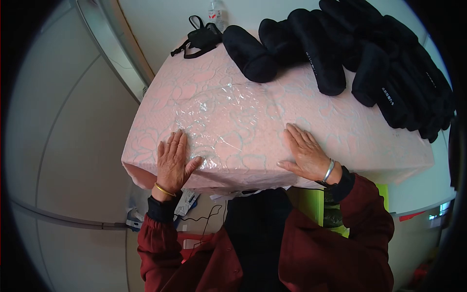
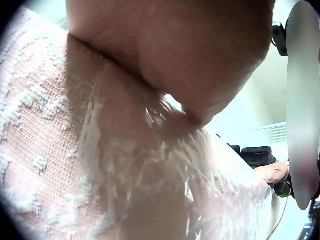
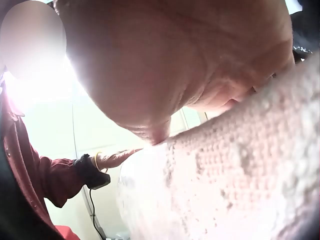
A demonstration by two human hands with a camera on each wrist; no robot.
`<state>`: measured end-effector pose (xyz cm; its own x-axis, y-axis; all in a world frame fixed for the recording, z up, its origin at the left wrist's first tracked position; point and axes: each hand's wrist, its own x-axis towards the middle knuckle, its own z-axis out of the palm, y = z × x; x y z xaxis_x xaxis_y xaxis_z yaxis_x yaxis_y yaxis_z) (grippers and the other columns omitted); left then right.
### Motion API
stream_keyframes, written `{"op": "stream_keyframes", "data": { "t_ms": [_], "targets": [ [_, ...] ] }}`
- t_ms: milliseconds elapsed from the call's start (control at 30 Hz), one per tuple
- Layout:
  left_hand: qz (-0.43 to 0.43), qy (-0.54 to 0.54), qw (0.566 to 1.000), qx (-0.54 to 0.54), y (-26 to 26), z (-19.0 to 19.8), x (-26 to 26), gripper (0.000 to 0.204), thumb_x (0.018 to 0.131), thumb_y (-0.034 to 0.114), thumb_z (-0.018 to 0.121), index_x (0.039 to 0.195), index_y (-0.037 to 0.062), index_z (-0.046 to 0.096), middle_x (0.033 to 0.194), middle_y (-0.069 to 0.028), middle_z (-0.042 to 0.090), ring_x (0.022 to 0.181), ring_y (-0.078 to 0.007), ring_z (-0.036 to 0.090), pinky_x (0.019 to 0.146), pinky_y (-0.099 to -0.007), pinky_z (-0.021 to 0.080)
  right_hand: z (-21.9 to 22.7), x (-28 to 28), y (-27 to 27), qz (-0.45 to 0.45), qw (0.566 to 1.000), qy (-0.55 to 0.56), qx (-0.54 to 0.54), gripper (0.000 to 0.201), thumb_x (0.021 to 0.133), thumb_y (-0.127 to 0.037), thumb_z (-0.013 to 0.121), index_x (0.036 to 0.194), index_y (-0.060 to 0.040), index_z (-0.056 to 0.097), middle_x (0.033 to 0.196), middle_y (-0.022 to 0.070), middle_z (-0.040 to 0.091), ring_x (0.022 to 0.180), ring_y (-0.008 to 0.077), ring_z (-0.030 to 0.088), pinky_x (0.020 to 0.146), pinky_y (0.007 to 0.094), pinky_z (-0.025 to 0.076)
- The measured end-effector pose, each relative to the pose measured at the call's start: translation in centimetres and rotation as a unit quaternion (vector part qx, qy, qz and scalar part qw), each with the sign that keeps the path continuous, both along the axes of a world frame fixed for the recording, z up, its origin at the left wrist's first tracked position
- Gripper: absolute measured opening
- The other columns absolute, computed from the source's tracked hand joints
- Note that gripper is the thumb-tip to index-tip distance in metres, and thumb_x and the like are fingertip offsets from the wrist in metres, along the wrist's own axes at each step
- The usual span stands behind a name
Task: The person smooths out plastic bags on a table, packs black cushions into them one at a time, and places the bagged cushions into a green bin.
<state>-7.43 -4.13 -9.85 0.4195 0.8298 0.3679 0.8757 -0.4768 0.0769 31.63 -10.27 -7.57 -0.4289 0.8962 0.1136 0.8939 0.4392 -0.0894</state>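
A clear plastic bag lies flat on the pink patterned tablecloth, its surface crinkled and shiny. My left hand rests at the bag's near left edge, fingers straight and thumb spread out to the right. In the left wrist view the palm presses down over the crinkled film. To the right of the bag, my right hand lies palm down on the cloth with straight fingers pointing away. The right wrist view has its palm close against the woven cloth. Neither hand grips anything.
Several black padded rolls with white lettering are heaped along the back and right of the table. A black strapped pouch and a clear bottle stand at the back left. Below the front edge are a green crate and a dark cable.
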Motion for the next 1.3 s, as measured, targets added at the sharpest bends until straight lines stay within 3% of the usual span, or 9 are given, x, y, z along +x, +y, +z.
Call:
{"op": "stream_keyframes", "data": {
  "t_ms": [200, 300, 433, 567, 700, 833, 967, 1233, 1300],
  "targets": [
    [-0.005, 0.001, 0.999, -0.042, -0.4, 0.8, 0.9, 0.082, 0.094, 0.064, 0.044, 0.145, -0.0003, 0.041, 0.151, -0.0186, 0.041, 0.143, -0.0363, 0.034, 0.117, -0.0527, 0.020, 1.1, -1.7, 1.5, -0.058, 0.994, 0.096, 0.004, 0.081, 0.088, -0.032, 0.069, 0.145, 0.0114, 0.030, 0.146, 0.0304, 0.038, 0.136, 0.0411, 0.040, 0.114, 0.0444, 0.032],
    [-0.024, -0.018, 0.997, -0.075, -1.0, 1.1, 2.3, 0.080, 0.095, 0.063, 0.045, 0.145, 0.0004, 0.041, 0.152, -0.0186, 0.040, 0.142, -0.0378, 0.034, 0.116, -0.0547, 0.020, 2.2, -2.3, 1.6, -0.070, 0.943, 0.305, -0.111, 0.079, 0.082, -0.019, 0.075, 0.144, 0.0070, 0.033, 0.135, 0.0254, 0.050, 0.125, 0.0373, 0.050, 0.104, 0.0416, 0.042],
    [-0.035, -0.011, 0.997, -0.067, -0.6, 0.8, 2.3, 0.078, 0.095, 0.062, 0.045, 0.145, 0.0018, 0.042, 0.152, -0.0180, 0.039, 0.142, -0.0385, 0.034, 0.115, -0.0561, 0.020, 0.8, -1.9, 0.8, -0.038, 0.962, 0.258, 0.082, 0.077, 0.080, -0.013, 0.075, 0.144, 0.0039, 0.035, 0.120, 0.0210, 0.059, 0.114, 0.0346, 0.058, 0.096, 0.0402, 0.047],
    [-0.035, -0.007, 0.998, -0.048, -0.8, 0.4, 2.4, 0.077, 0.095, 0.062, 0.045, 0.145, 0.0033, 0.043, 0.152, -0.0172, 0.040, 0.142, -0.0381, 0.034, 0.115, -0.0564, 0.020, -0.1, -0.5, 1.3, -0.071, 0.976, 0.186, 0.093, 0.074, 0.079, -0.011, 0.076, 0.140, 0.0058, 0.038, 0.111, 0.0177, 0.063, 0.096, 0.0294, 0.064, 0.086, 0.0367, 0.051],
    [-0.035, -0.010, 0.999, -0.036, -1.0, 0.4, 2.6, 0.075, 0.095, 0.062, 0.045, 0.143, 0.0048, 0.046, 0.152, -0.0161, 0.041, 0.142, -0.0372, 0.034, 0.115, -0.0561, 0.019, 0.0, -0.5, 2.0, -0.093, 0.915, 0.381, -0.097, 0.068, 0.078, -0.010, 0.076, 0.135, 0.0063, 0.043, 0.104, 0.0154, 0.063, 0.079, 0.0226, 0.065, 0.073, 0.0328, 0.052],
    [-0.034, -0.012, 0.999, -0.027, -1.0, 0.3, 2.7, 0.072, 0.094, 0.059, 0.050, 0.143, 0.0064, 0.046, 0.152, -0.0150, 0.040, 0.141, -0.0349, 0.035, 0.114, -0.0583, 0.021, 0.2, -1.1, 2.1, -0.098, 0.884, 0.431, -0.153, 0.061, 0.078, -0.011, 0.077, 0.129, 0.0060, 0.048, 0.095, 0.0117, 0.064, 0.072, 0.0163, 0.062, 0.066, 0.0293, 0.052],
    [-0.032, -0.017, 0.999, -0.017, -1.1, 0.1, 2.8, 0.071, 0.094, 0.059, 0.050, 0.142, 0.0067, 0.048, 0.152, -0.0141, 0.041, 0.140, -0.0345, 0.037, 0.114, -0.0577, 0.021, -1.4, -0.7, 2.3, -0.068, 0.926, 0.369, 0.028, 0.055, 0.081, -0.010, 0.076, 0.126, 0.0046, 0.050, 0.085, 0.0086, 0.063, 0.071, 0.0147, 0.061, 0.066, 0.0296, 0.051],
    [-0.022, -0.028, 0.999, 0.006, -1.1, -0.3, 3.1, 0.072, 0.094, 0.061, 0.047, 0.140, 0.0062, 0.051, 0.149, -0.0132, 0.046, 0.139, -0.0338, 0.038, 0.114, -0.0542, 0.021, -1.5, 0.1, 2.8, -0.099, 0.859, 0.475, -0.165, 0.044, 0.085, -0.009, 0.074, 0.122, 0.0020, 0.053, 0.081, 0.0036, 0.062, 0.068, 0.0088, 0.057, 0.061, 0.0244, 0.048],
    [-0.018, -0.031, 0.999, 0.007, -1.2, -0.3, 3.1, 0.070, 0.094, 0.060, 0.048, 0.140, 0.0067, 0.051, 0.149, -0.0132, 0.045, 0.139, -0.0337, 0.038, 0.114, -0.0547, 0.021, -1.5, -0.1, 2.8, -0.105, 0.857, 0.480, -0.153, 0.042, 0.085, -0.010, 0.073, 0.119, 0.0029, 0.054, 0.080, 0.0052, 0.063, 0.069, 0.0105, 0.059, 0.062, 0.0262, 0.049]
  ]
}}
